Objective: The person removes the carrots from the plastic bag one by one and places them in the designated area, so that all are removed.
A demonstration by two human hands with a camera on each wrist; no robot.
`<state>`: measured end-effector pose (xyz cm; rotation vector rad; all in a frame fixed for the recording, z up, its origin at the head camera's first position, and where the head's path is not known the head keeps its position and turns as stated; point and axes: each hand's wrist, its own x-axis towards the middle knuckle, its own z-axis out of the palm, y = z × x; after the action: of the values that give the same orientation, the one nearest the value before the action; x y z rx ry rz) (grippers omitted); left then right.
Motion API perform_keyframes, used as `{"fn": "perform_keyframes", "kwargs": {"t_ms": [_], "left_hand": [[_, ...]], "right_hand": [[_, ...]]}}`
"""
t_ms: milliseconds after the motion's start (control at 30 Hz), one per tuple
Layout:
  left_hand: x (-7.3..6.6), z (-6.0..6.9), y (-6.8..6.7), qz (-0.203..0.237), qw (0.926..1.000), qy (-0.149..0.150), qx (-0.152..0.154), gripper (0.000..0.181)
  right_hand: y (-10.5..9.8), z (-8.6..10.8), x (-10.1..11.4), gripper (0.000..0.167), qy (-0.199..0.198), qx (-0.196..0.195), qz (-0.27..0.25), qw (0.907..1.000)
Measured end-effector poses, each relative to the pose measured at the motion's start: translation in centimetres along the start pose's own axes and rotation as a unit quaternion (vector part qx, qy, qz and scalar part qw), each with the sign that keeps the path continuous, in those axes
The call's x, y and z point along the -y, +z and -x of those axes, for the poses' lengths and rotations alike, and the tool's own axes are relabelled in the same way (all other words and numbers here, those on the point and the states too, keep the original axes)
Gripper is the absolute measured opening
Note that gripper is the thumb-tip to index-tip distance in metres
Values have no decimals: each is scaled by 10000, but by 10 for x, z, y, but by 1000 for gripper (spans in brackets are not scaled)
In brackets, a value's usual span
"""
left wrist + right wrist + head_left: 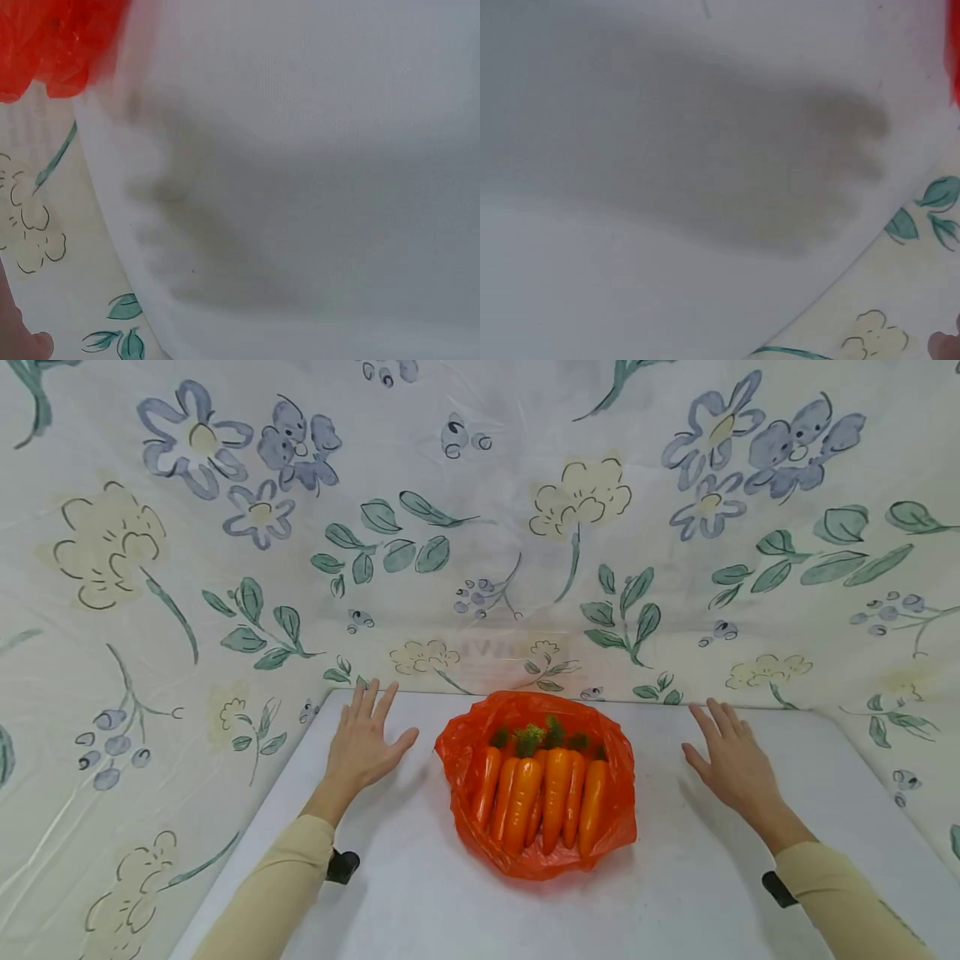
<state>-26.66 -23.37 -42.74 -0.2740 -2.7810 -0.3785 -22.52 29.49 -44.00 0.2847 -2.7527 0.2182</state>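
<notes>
In the head view a crumpled red plastic bag (pixel 468 827) lies on the white table, its mouth spread wide. Several orange carrots (pixel 556 793) with short green tops rest in it side by side. My left hand (pixel 363 743) is held to the left of the bag, fingers straight and thumb apart, holding nothing. To the bag's right, my right hand (pixel 735 764) is also empty, its fingers extended. Neither hand touches the bag. Part of the red bag (pixel 56 49) shows in the left wrist view, and a sliver of it in the right wrist view.
The white table surface (pixel 405 893) extends around the bag and under both forearms. A pale floral sheet (pixel 495 535) rises behind the table's back edge and along both sides. Dark wrist devices sit at both sleeve cuffs. Shadows of the hands fall on the table.
</notes>
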Motion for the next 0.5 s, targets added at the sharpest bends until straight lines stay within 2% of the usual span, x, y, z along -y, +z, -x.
{"fn": "perform_keyframes", "kwargs": {"t_ms": [200, 333, 500], "left_hand": [[-7, 3, 1, 784, 9959, -409, 190, 82], [-10, 7, 1, 1347, 9883, -668, 274, 82], [-15, 11, 2, 1855, 9782, -846, 386, 83]], "right_hand": [[-7, -3, 8, 63, 256, -31, -372, 9990], [-11, -7, 17, 61, 432, -103, -768, 9961], [-13, -12, 30, 58, 433, -392, -1071, 9925]]}}
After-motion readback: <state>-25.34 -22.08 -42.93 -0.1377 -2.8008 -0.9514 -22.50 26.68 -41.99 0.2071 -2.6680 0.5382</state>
